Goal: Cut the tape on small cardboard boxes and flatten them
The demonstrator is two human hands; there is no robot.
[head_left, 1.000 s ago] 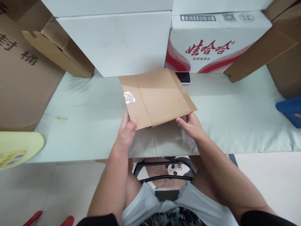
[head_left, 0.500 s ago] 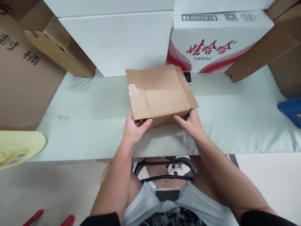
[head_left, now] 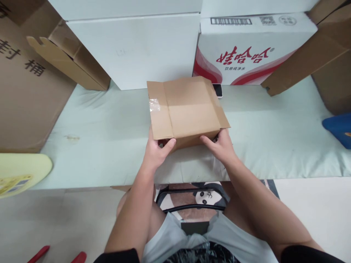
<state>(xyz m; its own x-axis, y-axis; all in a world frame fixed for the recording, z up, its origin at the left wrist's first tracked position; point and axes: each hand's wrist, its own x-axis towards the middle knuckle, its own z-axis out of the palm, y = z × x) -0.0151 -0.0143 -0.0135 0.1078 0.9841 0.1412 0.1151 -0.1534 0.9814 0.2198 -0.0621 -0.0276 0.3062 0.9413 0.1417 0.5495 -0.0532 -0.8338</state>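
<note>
A brown cardboard box (head_left: 192, 106) rests on the pale green cloth-covered table, with its side flaps spread outward. Clear tape clings to its left flap. My left hand (head_left: 157, 149) grips the near left corner, thumb on the front face and the other fingers under the flap. At the near right corner my right hand (head_left: 219, 146) holds the box the same way, its thumb lying on the front face. What is inside the box is hidden. Just behind its far right corner lies a phone-like device (head_left: 218, 90) with a dark screen and white edge.
White cartons (head_left: 134, 51) and a white carton with red lettering (head_left: 252, 54) line the back of the table (head_left: 109, 120). Large brown cartons (head_left: 24, 95) flank both sides. A yellow-green object (head_left: 24, 168) stands at left, a blue one (head_left: 338, 129) at right.
Both hands keep the same hold on the box. The whole view shifts very slightly; otherwise nothing visibly moves.
</note>
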